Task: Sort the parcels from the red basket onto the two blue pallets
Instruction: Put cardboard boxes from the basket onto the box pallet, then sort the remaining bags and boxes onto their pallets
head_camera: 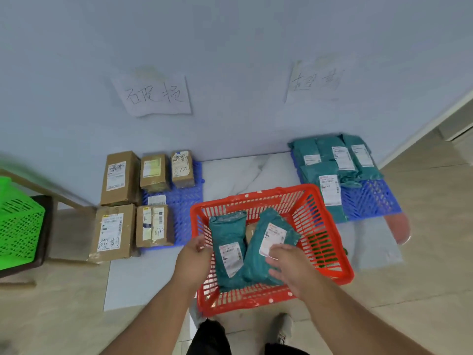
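A red basket [330, 213] sits on the floor in front of me with two teal parcel bags in it, a left teal bag [227, 242] and a right teal bag [266, 242]. A brown parcel [250, 230] shows between them. My left hand [195, 254] grips the basket's left rim. My right hand [289, 262] rests on the right teal bag, fingers curled over its near part. The left blue pallet [184, 201] holds several cardboard boxes [153, 172]. The right blue pallet [368, 201] holds several teal bags [332, 155].
A green basket [18, 221] stands on a dark stool at the left. Two handwritten paper signs [156, 96] hang on the wall above the pallets. A pink object [399, 229] lies by the right pallet. My feet [282, 326] are just behind the red basket.
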{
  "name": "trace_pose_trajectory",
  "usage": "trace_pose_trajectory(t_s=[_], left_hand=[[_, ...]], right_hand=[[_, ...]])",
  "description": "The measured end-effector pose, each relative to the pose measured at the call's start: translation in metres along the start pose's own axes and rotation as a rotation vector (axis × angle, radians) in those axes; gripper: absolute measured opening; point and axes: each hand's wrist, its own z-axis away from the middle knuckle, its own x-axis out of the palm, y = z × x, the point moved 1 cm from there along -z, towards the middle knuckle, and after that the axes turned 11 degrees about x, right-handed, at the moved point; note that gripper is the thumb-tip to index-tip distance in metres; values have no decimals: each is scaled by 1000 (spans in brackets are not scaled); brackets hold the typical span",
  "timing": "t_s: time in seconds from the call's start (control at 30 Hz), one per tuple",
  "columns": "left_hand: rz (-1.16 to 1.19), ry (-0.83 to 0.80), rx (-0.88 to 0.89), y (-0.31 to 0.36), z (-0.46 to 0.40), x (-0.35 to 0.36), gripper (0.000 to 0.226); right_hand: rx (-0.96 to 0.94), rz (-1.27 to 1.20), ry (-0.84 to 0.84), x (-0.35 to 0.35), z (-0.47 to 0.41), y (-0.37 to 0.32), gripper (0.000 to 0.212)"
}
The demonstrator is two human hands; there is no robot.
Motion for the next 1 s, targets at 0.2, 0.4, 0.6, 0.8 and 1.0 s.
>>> trace_pose_trajectory(t_s=[0.2,0.4,0.6,0.8,1.0], left_hand=[[-93,-118,-63,-36,8,71,57],[-167,-134,-101,-25,-8,101,52],[-217,-228,-108,-48,-80,145,53],[-292,-359,-110,-83,-133,186,51],[-282,-391,-135,-89,-138,201,37]], right_hand=[[108,-35,5,-54,-16,12,17],[178,-140,34,-55,-58,14,26],[274,-192,145,-52,-125,14,13],[404,-344,94,-46,-178,23,20],[483,-492,32,-35,-187,32,21]])
